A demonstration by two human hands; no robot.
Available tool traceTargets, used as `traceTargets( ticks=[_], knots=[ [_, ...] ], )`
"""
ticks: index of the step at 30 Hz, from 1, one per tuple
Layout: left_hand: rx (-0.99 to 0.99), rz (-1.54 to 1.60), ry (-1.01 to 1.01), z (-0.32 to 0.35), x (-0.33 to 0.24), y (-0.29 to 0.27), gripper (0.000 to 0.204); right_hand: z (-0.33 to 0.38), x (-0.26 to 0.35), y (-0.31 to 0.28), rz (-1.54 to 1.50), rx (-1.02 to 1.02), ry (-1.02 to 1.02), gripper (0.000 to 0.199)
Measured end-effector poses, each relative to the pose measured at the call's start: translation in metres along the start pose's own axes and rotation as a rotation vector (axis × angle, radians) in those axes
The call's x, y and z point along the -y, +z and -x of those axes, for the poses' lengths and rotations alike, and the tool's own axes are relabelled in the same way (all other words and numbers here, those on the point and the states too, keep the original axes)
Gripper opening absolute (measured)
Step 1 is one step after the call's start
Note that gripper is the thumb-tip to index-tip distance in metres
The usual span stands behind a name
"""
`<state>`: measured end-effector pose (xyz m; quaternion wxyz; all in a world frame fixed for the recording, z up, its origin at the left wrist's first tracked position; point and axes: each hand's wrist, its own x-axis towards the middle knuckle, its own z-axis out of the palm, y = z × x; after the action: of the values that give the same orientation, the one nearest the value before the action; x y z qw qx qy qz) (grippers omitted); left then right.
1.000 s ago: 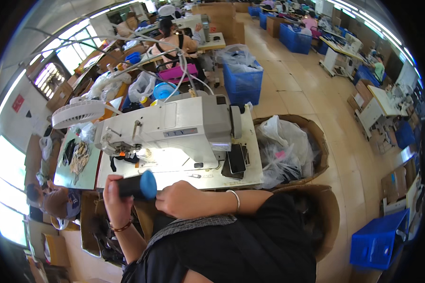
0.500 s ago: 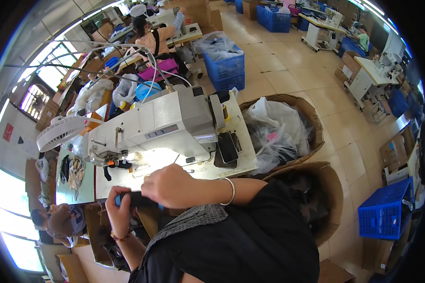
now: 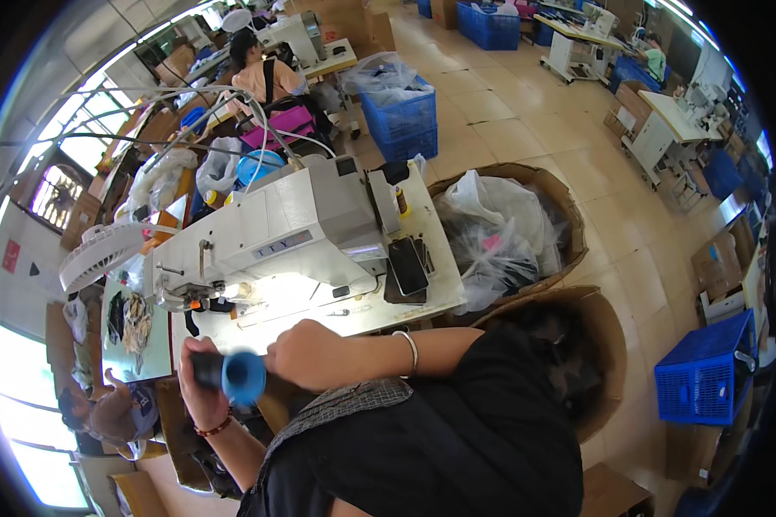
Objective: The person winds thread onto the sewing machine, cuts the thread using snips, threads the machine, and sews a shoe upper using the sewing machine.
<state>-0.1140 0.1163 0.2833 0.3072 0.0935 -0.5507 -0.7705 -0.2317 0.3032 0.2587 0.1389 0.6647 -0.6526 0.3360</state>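
My left hand point(image 3: 200, 388) is wrapped round a short dark tube-shaped piece with a blue end point(image 3: 244, 379). The blue end is blurred, and its round opening faces me. Closed like a fist, my right hand point(image 3: 306, 355) meets the edge of that opening; its fingertips are hidden, so I cannot tell whether it grips anything. Both hands are in front of the sewing machine point(image 3: 267, 228), off the near edge of its lit white table point(image 3: 444, 289).
A phone point(image 3: 408, 266) lies at the table's right end. Cardboard boxes stand to the right, one with plastic bags point(image 3: 496, 215), one with dark pieces point(image 3: 569, 345). A white fan point(image 3: 103, 254) is at the machine's left. Another person point(image 3: 121, 409) sits at lower left.
The tube-shaped piece has swung round so its blue opening now faces me. My left hand has moved left and slightly up; the right has slid off the piece's dark part.
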Motion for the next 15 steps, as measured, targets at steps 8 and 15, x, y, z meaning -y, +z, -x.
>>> traceTargets(
  ticks=[8, 15],
  knots=[
    [-0.073, -0.808, 0.334, -0.005, -0.002, 0.025, 0.019, 0.0, -0.002, -0.008, -0.036, 0.116, -0.062, 0.01],
    [-0.193, -0.826, 0.17, -0.003, 0.002, 0.023, 0.009, -0.001, -0.001, -0.022, 0.009, -0.085, -0.101, 0.013]
  ],
)
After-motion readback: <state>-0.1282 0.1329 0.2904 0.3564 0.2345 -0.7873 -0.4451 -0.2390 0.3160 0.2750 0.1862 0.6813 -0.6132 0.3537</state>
